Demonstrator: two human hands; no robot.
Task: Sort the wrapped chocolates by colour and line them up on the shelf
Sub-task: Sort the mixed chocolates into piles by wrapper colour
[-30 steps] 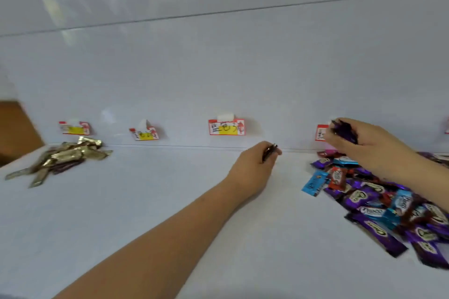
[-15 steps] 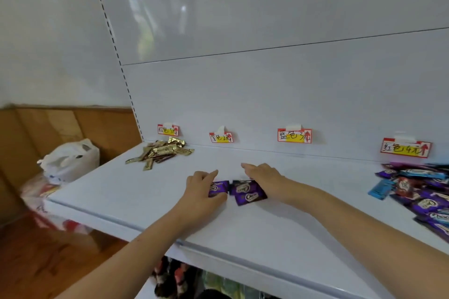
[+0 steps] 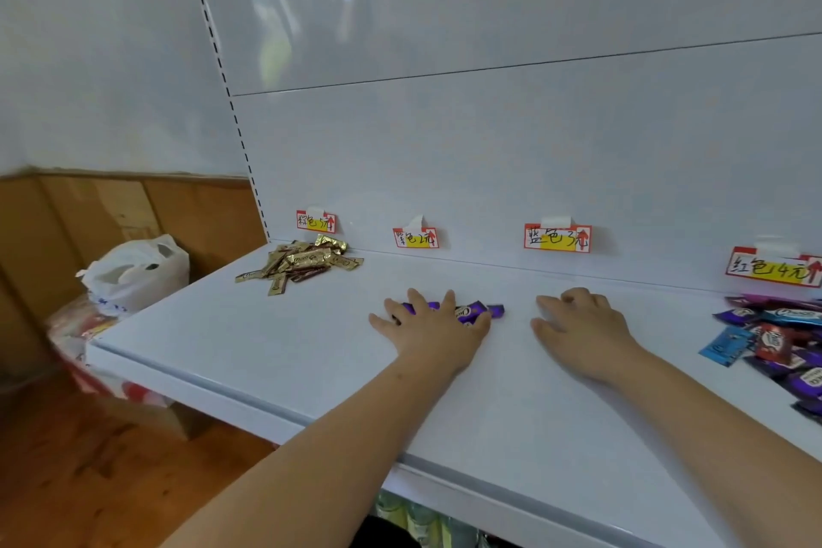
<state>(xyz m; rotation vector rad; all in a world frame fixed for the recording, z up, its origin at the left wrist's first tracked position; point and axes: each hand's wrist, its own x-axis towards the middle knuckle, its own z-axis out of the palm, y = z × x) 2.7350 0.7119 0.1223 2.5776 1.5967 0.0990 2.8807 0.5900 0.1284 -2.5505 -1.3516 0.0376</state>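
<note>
A few purple wrapped chocolates lie on the white shelf below the second price label. My left hand lies flat over them with fingers spread, covering most of them. My right hand rests on the bare shelf to their right, fingers loosely curled, holding nothing. A heap of gold wrapped chocolates sits at the back left under the first label. A mixed pile of purple, blue and red chocolates lies at the far right.
Two more labels hang on the back panel, one blue-marked and one red-marked. A white plastic bag sits on boxes left of the shelf, over a wooden floor. The shelf's front edge runs diagonally below my forearms.
Both hands carried purple chocolates left from the mixed pile and set them down. Since half a second ago my right hand has drawn away to the right; my left now covers them.
</note>
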